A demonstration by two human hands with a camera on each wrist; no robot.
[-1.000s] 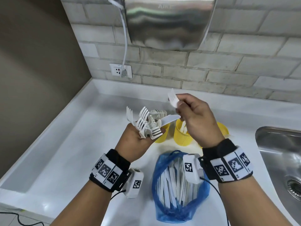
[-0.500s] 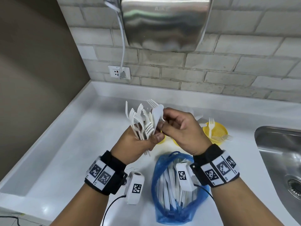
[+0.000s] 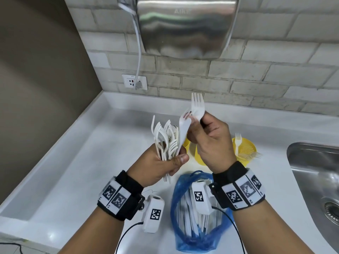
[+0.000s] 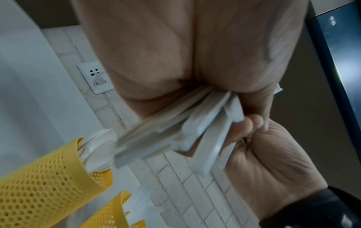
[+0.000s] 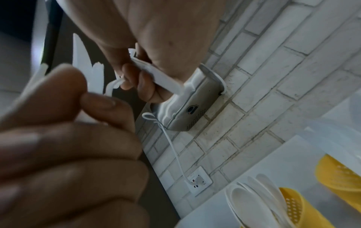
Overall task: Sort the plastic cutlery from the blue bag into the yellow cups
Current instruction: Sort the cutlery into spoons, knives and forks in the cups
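Note:
My left hand (image 3: 170, 158) grips a bundle of white plastic forks (image 3: 164, 136) upright above the counter; their handles (image 4: 205, 123) stick out under the palm. My right hand (image 3: 199, 123) pinches a single white fork (image 3: 197, 107), tines up, just right of the bundle's top and above it. A flat white piece (image 3: 184, 125) stands at the bundle's right edge, touching the right hand. Three yellow mesh cups stand behind the hands: the left cup (image 3: 186, 143) and the middle cup (image 3: 199, 158) are mostly hidden, and the right cup (image 3: 246, 150) holds forks. The blue bag (image 3: 183, 241) lies open below, with cutlery inside.
A steel sink (image 3: 315, 180) is set into the white counter (image 3: 82, 171) at the right. On the brick wall hang a metal hand dryer (image 3: 187, 24) and a socket (image 3: 134, 82) with its cable. One cup (image 5: 293, 208) holds spoons. A brown wall closes the left side.
A second ago my right hand held a piece up by the cups. It then came back to the bundle and has now lifted one fork up out of it. The left hand stayed put.

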